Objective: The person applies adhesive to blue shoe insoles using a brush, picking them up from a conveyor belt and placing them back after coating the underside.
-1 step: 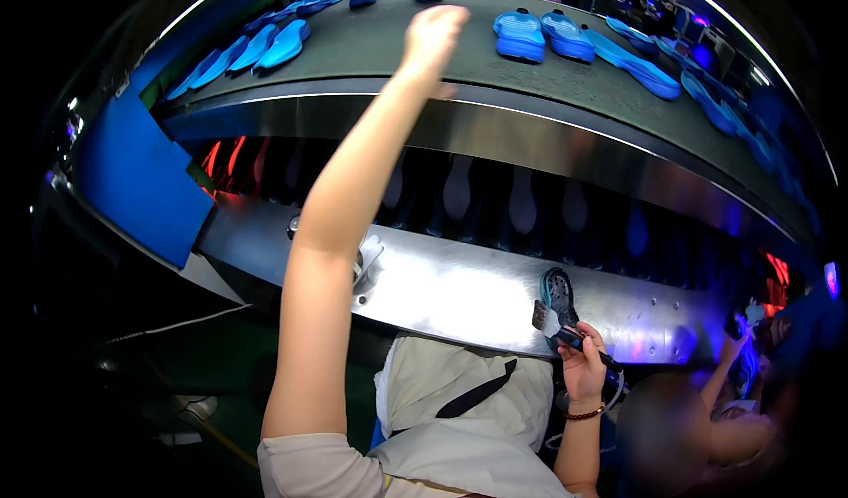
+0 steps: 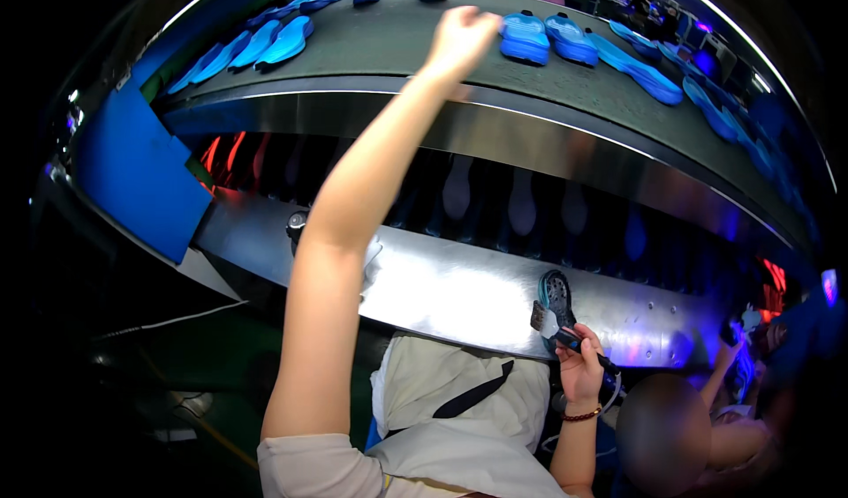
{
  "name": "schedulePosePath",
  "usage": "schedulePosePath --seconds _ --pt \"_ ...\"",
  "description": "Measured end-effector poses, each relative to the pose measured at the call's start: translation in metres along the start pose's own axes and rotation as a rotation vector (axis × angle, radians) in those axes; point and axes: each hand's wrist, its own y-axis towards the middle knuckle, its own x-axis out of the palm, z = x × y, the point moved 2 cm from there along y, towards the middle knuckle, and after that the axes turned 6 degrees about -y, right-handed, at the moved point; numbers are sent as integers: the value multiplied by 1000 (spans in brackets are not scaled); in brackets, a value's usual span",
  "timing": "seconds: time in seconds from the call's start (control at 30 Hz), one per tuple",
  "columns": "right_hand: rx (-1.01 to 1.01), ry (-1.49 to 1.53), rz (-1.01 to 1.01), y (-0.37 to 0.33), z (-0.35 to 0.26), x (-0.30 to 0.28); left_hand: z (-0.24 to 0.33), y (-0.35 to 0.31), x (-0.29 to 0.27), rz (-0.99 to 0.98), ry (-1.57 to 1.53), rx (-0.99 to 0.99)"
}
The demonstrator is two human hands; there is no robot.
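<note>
1. Far left: a row of blue soles (image 2: 265,43) lies on the dark conveyor belt (image 2: 397,48), with a blue panel (image 2: 132,176) below and nearer.
2. Left hand (image 2: 459,39): the arm is stretched far up over the belt, fingers loosely curled; whether it grips anything I cannot tell. It sits just left of a pair of blue soles (image 2: 548,37), close to the nearer one; contact cannot be confirmed.
3. Centre: a steel worktop (image 2: 442,290) runs below the belt, with a pale cloth bag (image 2: 468,392) at its near edge.
4. Right hand (image 2: 583,370): clenched round the handle of a brush (image 2: 552,326), bristles pointing left, held at the near edge of the worktop.
5. A dark sole (image 2: 556,290) stands just behind the brush head, near the hand.
6. Far right: more blue soles (image 2: 645,70) trail along the belt.
</note>
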Motion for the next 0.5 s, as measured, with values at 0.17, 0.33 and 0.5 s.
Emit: schedulePosePath --seconds 0.17,0.33,0.5 --pt "7 -35 -41 1 9 2 -25 19 44 4 485 259" --pt "18 77 24 -5 15 -14 -29 11 60 -129 961 161" --pt "27 97 21 -7 16 -15 -37 13 55 129 1108 328"
